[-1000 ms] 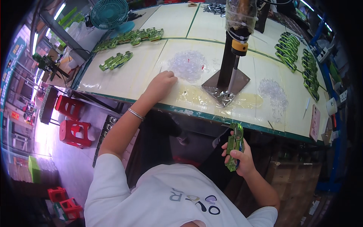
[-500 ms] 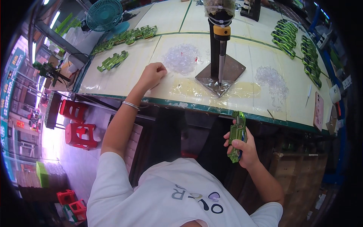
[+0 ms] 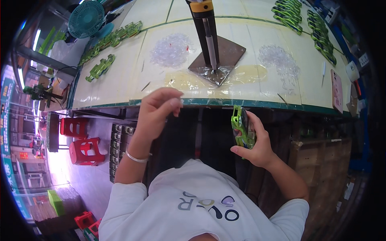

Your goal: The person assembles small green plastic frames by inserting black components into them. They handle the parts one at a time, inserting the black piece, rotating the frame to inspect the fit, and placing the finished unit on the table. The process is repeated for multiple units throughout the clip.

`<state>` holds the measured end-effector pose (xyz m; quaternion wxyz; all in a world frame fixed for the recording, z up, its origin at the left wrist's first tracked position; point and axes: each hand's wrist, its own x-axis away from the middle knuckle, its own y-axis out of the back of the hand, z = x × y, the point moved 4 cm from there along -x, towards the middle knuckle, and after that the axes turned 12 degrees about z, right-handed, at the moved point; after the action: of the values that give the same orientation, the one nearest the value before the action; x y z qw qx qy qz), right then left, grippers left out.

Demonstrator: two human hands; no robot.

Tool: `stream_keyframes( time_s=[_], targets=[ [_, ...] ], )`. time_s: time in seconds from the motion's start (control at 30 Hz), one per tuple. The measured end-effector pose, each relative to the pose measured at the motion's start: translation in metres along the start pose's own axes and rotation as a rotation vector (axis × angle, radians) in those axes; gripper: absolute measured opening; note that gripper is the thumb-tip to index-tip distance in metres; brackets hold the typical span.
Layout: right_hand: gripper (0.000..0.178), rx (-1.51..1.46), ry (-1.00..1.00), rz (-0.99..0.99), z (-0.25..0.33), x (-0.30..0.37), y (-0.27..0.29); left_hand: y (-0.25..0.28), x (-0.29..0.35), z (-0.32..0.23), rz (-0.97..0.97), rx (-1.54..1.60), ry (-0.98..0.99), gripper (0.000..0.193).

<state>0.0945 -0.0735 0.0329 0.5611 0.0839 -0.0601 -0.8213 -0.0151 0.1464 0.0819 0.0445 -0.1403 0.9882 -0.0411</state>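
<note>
My right hand (image 3: 261, 146) holds a shiny translucent green toy car body (image 3: 243, 127) just off the table's front edge. The shell is tilted up on its side, with fingers behind it and the thumb at its lower end. My left hand (image 3: 156, 112) is closed in a pinch in front of the edge, a small clear plastic piece (image 3: 180, 102) showing faintly at its fingertips. Beyond it lies a pile of clear plastic pieces (image 3: 171, 50) with a few red bits. A second clear pile (image 3: 280, 64) lies to the right. Between them stands a screwdriver-like tool (image 3: 211, 50) pointing down at a dark metal plate (image 3: 231, 50).
More green car bodies stand in rows at the left (image 3: 116, 38) and far right (image 3: 321, 38) of the white table (image 3: 237, 94). A phone (image 3: 336, 90) and a thin white tool (image 3: 323, 74) lie at right. A green fan (image 3: 86, 20) stands far left; red stools (image 3: 86, 152) are below.
My left hand has drawn back from beside the clear pile to in front of the table edge. My right hand has raised and turned the car body. The whole view has shifted.
</note>
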Motion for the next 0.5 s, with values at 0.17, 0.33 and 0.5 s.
stream_keyframes(
  time_s=[0.17,0.33,0.5],
  targets=[
    [0.077,0.206,0.153,-0.070,0.007,-0.002,0.003,-0.051,0.006,0.004,0.207,0.092,-0.006,0.019],
    [0.076,0.261,0.117,-0.059,0.009,0.000,0.001,-0.071,0.007,0.002,0.279,0.125,0.065,0.025],
    [0.076,0.385,0.179,-0.068,0.011,0.000,-0.001,-0.081,0.006,0.000,0.299,-0.164,-0.126,0.027]
  ],
)
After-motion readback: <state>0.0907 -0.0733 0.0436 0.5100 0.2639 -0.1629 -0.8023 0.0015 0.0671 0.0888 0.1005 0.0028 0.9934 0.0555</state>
